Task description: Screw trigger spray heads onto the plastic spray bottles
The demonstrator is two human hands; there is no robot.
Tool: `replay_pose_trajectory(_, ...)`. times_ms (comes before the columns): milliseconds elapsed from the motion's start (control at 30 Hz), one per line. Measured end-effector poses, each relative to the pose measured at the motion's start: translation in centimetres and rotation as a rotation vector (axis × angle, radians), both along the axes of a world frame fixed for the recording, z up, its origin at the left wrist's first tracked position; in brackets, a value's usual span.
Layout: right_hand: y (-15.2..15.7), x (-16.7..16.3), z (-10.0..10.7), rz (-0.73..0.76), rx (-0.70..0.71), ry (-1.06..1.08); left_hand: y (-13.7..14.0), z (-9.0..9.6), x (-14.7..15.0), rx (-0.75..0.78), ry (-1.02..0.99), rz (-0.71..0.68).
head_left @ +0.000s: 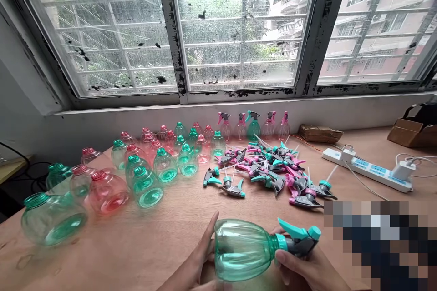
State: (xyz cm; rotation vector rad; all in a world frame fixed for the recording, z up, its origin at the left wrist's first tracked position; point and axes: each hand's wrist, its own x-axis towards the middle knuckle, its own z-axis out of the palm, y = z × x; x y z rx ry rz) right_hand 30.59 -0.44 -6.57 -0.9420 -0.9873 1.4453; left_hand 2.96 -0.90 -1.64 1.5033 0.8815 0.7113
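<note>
Sideways, the green bottle [244, 250] sits between both hands above the table [136, 245], long axis nearly level, base left, spray head [302, 243] right (trigger [292, 229] uppermost); the left hand's [201, 259] fingers cup the base, partly hidden behind it, the right hand's [303, 266] pinch the neck, far fingertips unseen; both forearms run off the lower edge; open room spreads leftward

No legible text, labels, numbers or signs.
</note>
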Motion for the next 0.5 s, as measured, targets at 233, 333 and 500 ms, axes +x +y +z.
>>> replay_pose_trajectory(233, -0.01, -0.11, 0.19, 0.001, -0.032, 0.005, 0.09, -0.34, 0.00, -0.042, -0.067, -0.023)
replay_pose_trajectory(333, 0.05, -0.17, 0.12, -0.006, -0.026, 0.003, 0.15, -0.41, -0.18, -0.033, -0.079, -0.056)
replay_pose_trajectory(500, 0.17, -0.08, -0.15, -0.008, -0.009, 0.039, 0.03, 0.04, -0.08, -0.040, -0.042, -0.017)
